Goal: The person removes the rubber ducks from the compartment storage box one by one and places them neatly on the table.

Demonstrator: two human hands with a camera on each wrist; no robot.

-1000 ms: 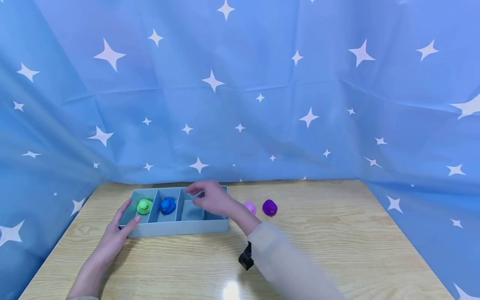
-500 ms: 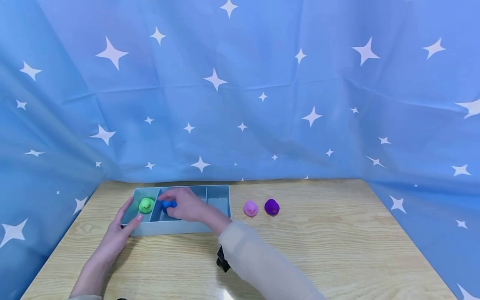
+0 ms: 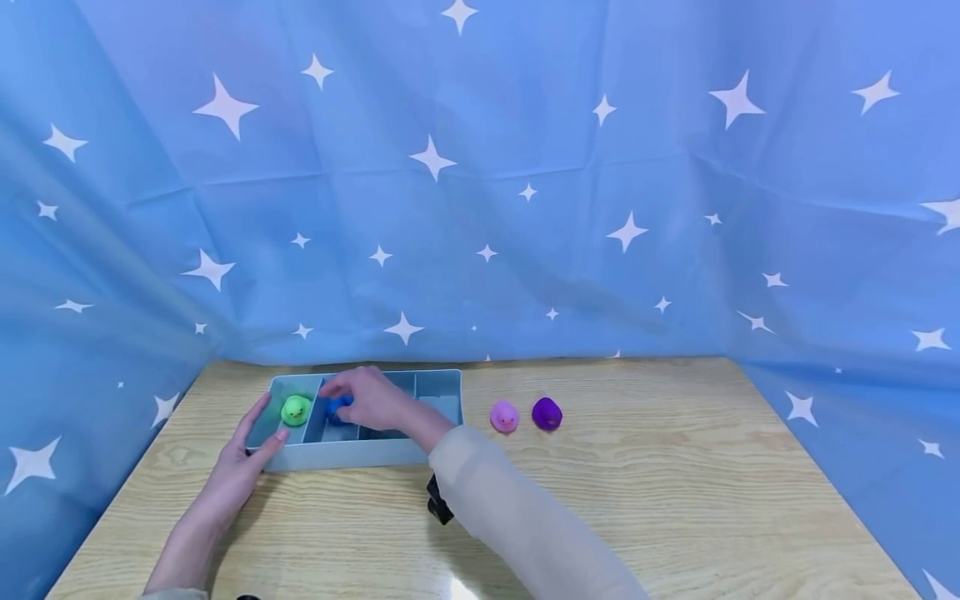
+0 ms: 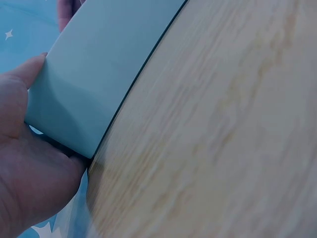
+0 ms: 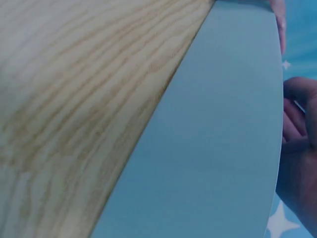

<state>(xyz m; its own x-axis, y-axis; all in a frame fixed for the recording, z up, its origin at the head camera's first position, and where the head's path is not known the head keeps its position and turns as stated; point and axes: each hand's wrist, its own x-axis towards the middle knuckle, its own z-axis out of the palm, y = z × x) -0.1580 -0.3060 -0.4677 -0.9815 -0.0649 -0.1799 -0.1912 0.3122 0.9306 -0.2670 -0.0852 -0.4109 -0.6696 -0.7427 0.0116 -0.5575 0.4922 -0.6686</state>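
A light blue divided box (image 3: pixel 341 454) stands at the back left of the table. My left hand (image 3: pixel 231 475) grips its left end, thumb over the front rim; the left wrist view shows that hand (image 4: pixel 29 163) against the box's corner. In the leftmost compartment sits a green rubber duck (image 3: pixel 296 409). My right hand (image 3: pixel 375 400) reaches into the compartment beside it, thumb and fingers around a blue rubber duck (image 3: pixel 337 408) that they partly cover. The right wrist view shows the box's outer wall (image 5: pixel 208 124), with its rim hiding my right fingertips.
To the right of the box, a pink rubber duck (image 3: pixel 505 417) and a purple rubber duck (image 3: pixel 547 413) stand side by side on the wooden table (image 3: pixel 675 483). A blue curtain with white stars (image 3: pixel 480 208) hangs behind the table and along its sides.
My right hand has moved left from above the box's middle down to the blue duck, and its fingers have closed around it. My left hand keeps its place on the box.
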